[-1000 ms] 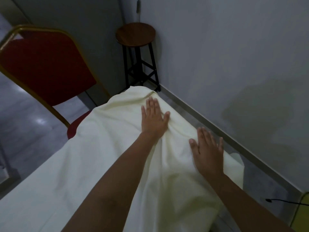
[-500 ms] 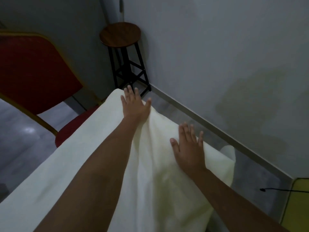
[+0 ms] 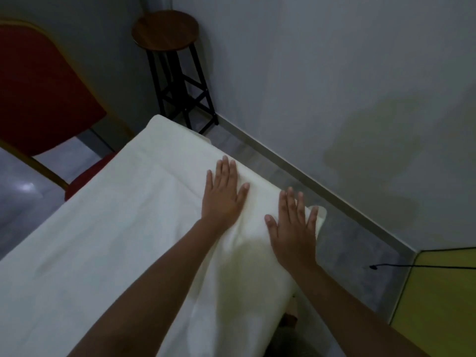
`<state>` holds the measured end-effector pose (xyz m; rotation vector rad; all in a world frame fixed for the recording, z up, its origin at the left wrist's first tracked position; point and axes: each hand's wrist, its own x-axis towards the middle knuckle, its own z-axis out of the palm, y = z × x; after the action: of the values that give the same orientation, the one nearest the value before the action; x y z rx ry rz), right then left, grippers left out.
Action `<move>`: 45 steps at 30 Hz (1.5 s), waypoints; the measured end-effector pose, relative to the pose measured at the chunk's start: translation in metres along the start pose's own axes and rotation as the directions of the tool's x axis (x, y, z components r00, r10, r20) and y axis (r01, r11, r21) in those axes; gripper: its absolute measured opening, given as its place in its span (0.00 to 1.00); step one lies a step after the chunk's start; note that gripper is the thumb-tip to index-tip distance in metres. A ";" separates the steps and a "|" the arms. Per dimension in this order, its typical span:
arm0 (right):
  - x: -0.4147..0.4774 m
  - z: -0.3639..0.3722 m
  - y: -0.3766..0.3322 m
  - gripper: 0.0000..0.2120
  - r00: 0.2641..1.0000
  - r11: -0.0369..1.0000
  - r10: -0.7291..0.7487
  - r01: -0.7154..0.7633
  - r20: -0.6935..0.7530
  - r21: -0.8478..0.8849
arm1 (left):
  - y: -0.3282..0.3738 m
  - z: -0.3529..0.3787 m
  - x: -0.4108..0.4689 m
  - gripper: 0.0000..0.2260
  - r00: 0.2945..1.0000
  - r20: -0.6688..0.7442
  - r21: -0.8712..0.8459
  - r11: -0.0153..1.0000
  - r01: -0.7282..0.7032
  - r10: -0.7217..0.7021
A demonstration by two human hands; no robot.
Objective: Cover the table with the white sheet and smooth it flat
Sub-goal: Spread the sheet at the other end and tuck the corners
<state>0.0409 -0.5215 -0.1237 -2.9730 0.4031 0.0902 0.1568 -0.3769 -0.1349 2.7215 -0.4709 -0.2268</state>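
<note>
Near the table's far right edge, both hands lie flat on the sheet [image 3: 116, 240], which drapes the whole top, so the table itself is hidden. The left hand [image 3: 221, 194] presses palm-down, fingers straight and close together. The right hand [image 3: 292, 233] does likewise just beside it, fingers spread, next to the hanging corner [image 3: 319, 215]. Neither grips anything. A ridge [image 3: 175, 176] runs diagonally left of the left hand, and soft creases gather below the palms. Smoothing well, I judge, means flat palms sweeping outward with even pressure, so slack slides over the edge rather than bunching. Pushing too hard could drag the sheet askew.
</note>
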 end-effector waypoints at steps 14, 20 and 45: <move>0.052 -0.025 0.077 0.33 0.964 0.975 -0.063 0.004 0.258 0.222 | 0.066 0.021 -0.016 0.29 0.988 -0.024 -0.013 0.988 0.151 -0.151; 0.019 -0.022 0.081 0.30 0.960 0.950 -0.233 0.190 0.155 0.248 | 0.073 0.034 -0.078 0.27 0.936 -0.112 0.002 0.942 0.336 -0.333; 0.030 -0.026 0.110 0.26 0.890 0.881 -0.394 0.295 0.230 0.369 | 0.116 0.057 -0.119 0.28 0.821 -0.131 0.019 0.827 0.562 -0.555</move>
<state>0.0416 -0.6381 -0.1146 -2.5924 -0.1492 0.3887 -0.0001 -0.4559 -0.1313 2.8386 0.3833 -0.1972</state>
